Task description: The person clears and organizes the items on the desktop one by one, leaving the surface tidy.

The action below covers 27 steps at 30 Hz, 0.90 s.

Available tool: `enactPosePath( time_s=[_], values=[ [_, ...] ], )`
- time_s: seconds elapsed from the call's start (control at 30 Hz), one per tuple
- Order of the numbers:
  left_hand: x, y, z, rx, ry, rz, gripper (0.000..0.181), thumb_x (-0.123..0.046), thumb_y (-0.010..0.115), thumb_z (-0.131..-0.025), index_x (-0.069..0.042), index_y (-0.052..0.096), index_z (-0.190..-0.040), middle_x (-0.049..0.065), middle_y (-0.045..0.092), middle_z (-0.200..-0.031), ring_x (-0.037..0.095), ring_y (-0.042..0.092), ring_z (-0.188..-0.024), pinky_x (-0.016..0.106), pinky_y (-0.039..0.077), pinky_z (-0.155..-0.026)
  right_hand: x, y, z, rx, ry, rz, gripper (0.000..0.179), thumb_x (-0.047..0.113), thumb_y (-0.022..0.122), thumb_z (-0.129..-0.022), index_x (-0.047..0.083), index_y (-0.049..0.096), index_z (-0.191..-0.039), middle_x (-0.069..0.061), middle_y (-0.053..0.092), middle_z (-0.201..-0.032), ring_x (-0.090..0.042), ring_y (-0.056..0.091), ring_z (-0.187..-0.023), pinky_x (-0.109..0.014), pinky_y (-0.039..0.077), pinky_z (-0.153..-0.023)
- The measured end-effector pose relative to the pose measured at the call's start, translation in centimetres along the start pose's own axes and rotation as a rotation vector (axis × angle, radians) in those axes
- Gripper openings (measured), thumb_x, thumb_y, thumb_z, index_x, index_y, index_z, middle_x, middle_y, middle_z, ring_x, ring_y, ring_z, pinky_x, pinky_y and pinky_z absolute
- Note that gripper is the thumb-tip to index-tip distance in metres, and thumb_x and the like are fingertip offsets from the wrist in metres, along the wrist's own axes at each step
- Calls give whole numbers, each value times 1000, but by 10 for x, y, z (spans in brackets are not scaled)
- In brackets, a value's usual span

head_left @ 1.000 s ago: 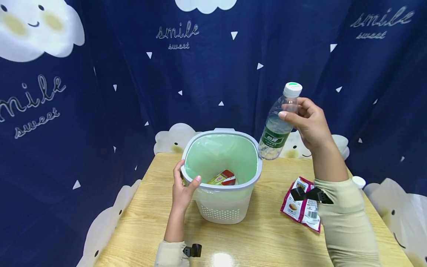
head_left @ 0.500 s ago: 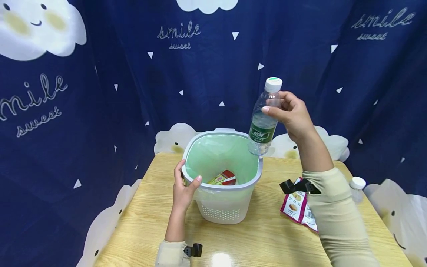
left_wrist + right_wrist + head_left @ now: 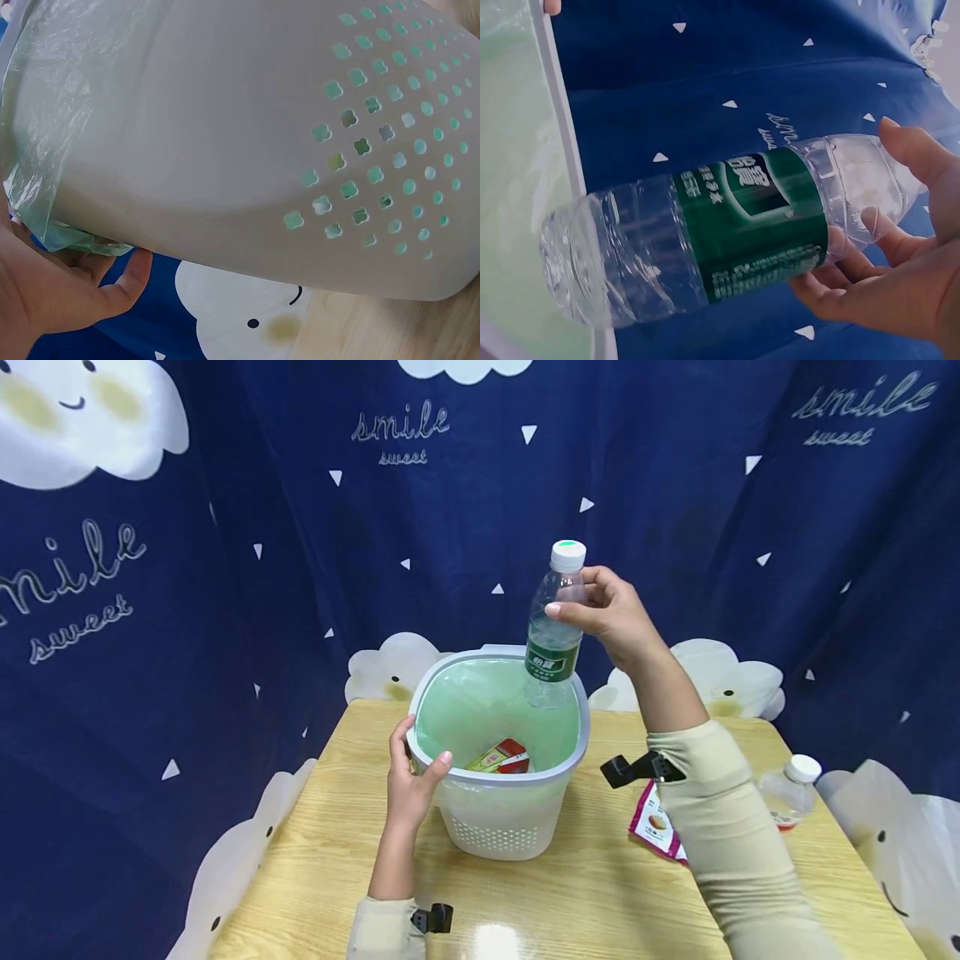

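Nearest on the wooden counter [image 3: 570,893], the left hand [image 3: 408,785] grips the near rim of the white bin [image 3: 498,827], thumb hooked over the edge onto its green liner. A red and yellow carton [image 3: 501,758] lies at the bottom inside. To the right, a snack packet [image 3: 651,827] and a second bottle [image 3: 787,789] lie on the counter. Farther back, the right hand [image 3: 611,614] pinches a clear water bottle [image 3: 551,639] by its neck, holding it nearly upright above the bin's far right corner, against the blue curtain [image 3: 225,568].
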<state>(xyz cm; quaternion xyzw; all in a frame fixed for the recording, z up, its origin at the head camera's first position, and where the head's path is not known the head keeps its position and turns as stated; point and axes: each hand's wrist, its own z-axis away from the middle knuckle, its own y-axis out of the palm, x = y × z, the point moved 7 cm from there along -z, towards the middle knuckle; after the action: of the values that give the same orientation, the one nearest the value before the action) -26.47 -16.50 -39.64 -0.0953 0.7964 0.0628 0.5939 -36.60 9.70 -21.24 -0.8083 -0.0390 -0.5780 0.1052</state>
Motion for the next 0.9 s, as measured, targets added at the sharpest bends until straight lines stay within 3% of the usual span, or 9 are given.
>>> enactPosePath(
  time_s=[0.1,0.3,0.63,0.77,0.9],
  values=[
    [-8,1,1,6,12,-1,77,-20,67,-76,-13,28,-142,20,35,-140,31,38,-121,51,37,-92,-6,6,-5,15,29,7,48,14,72,-79,5,46,-119,-14,52,-112,-27,49,-102,-47,38,-90],
    [16,-2,-5,-17,35,-6,74,-26,71,-76,-28,32,-139,9,39,-138,25,40,-118,48,39,-91,-23,18,-12,40,88,-23,52,12,72,-79,2,43,-121,-15,51,-113,-28,48,-105,-51,38,-92],
    [19,-4,-4,-25,18,-8,75,-26,71,-76,-29,32,-140,7,38,-140,24,38,-121,48,37,-93,-54,43,-26,122,162,28,53,9,71,-78,-1,40,-120,-18,49,-114,-28,48,-104,-47,39,-91],
    [14,-2,-4,-10,5,-3,77,-24,70,-76,-24,30,-142,12,36,-141,27,37,-122,48,36,-94,-62,52,-31,167,173,49,51,7,70,-77,-1,41,-117,-20,51,-110,-29,49,-100,-47,40,-88],
    [-3,0,1,-3,8,-8,77,-20,68,-76,-15,29,-142,19,36,-140,29,37,-121,49,36,-94,-69,59,-35,209,191,56,51,7,70,-76,-1,42,-117,-20,50,-111,-31,49,-101,-48,41,-87]
  ],
)
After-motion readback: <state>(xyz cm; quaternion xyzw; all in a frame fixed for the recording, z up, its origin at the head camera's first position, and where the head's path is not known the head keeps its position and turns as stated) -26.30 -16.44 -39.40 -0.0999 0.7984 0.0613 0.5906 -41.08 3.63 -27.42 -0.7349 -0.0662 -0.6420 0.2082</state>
